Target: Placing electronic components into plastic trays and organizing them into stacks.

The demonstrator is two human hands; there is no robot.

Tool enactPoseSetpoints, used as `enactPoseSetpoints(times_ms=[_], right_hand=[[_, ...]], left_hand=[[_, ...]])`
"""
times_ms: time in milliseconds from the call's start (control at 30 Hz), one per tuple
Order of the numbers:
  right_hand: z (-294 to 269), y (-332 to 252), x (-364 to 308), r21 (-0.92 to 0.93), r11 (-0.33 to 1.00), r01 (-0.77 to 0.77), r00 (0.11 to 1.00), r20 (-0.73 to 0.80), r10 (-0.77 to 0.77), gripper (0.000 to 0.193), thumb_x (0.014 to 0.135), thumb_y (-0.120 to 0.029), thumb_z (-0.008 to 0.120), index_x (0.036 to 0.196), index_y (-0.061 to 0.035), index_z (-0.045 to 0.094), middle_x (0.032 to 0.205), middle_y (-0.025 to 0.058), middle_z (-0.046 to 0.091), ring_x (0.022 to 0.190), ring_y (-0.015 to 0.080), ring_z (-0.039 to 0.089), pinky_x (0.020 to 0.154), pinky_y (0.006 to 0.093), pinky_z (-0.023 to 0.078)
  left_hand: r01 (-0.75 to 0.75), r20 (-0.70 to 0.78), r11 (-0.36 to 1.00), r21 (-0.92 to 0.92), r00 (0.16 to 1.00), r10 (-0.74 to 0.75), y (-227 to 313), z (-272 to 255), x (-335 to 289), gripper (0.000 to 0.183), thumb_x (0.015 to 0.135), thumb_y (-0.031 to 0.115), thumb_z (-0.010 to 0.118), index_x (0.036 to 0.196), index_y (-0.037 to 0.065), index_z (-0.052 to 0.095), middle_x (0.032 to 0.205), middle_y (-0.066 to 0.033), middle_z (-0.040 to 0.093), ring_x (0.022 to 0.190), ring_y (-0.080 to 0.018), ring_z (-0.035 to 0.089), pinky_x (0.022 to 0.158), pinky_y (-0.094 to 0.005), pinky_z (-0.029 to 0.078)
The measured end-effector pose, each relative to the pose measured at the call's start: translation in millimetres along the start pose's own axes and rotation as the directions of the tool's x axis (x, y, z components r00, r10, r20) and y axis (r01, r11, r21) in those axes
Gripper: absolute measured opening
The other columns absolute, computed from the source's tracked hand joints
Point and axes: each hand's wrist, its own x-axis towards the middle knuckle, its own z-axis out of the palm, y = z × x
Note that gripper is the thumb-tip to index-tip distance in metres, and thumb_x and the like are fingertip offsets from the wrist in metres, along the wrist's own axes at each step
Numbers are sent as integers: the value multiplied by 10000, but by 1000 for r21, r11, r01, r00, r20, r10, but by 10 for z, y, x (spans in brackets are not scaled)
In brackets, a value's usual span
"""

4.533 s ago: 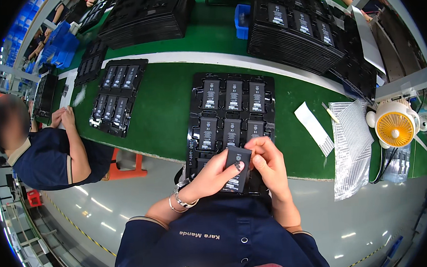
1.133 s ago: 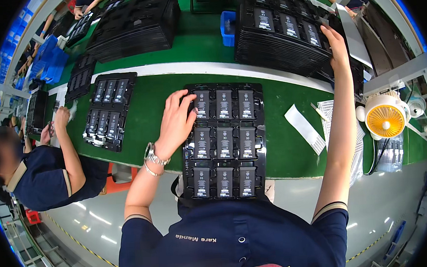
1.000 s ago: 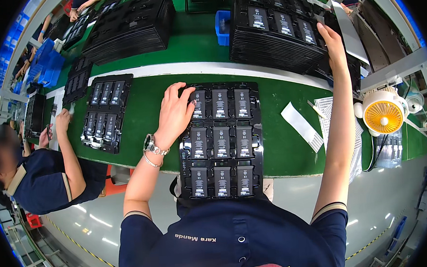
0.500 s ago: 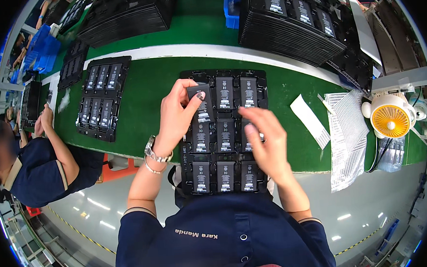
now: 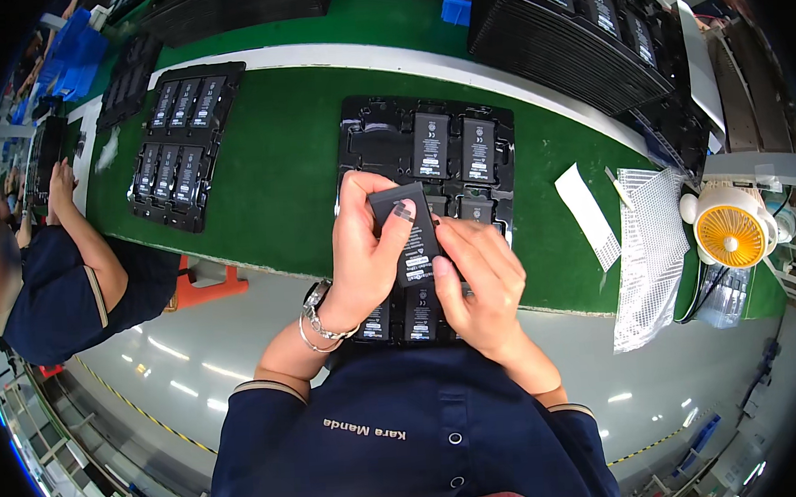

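Note:
A flat black phone battery [image 5: 418, 249] with white print is tilted in front of me, lifted above a black moulded tray [image 5: 376, 142]. My left hand [image 5: 362, 255] grips its left side, thumb across the top face near a small dark grid-marked patch. My right hand [image 5: 487, 284] is closed at the right edge, fingertips pinching by a small dark tab there. More batteries lie in the tray's pockets, such as one battery [image 5: 431, 144] in the far row. The far-left pocket is vacant. My hands hide much of the tray's middle.
Another tray of batteries [image 5: 176, 148] lies to the left, near a co-worker [image 5: 58, 278]. Tall tray stacks [image 5: 577, 42] stand at the back. A white strip [image 5: 587, 214], a perforated sheet [image 5: 649, 251] and a small yellow-and-white fan [image 5: 730, 235] are on the right.
The battery in my left hand has moved from over the tray's far-left pocket toward me and to the right. My right hand has come in to meet its right edge.

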Motion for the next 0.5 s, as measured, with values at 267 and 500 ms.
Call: enactPoseSetpoints(times_ms=[267, 500], right_hand=[[-34, 19, -19, -330, 931, 158, 987, 56, -148, 303, 781, -98, 690, 1032, 71, 673, 982, 172, 697, 854, 309, 670, 724, 379, 542], [-138, 74, -29, 606, 605, -516, 835, 199, 513, 233, 1007, -149, 548, 1025, 60, 648, 925, 91, 659, 832, 138, 637, 738, 275, 518]], left_hand=[[-45, 16, 982, 181, 999, 43, 3, -3, -47, 198, 946, 21, 595, 1073, 9, 443, 923, -60, 566, 820, -75, 540, 714, -250, 477], [66, 132, 998, 1, 989, -66, 109, 37, -12, 202, 958, 15, 584, 1080, 15, 425, 911, -45, 582, 792, -42, 582, 645, -214, 483]])
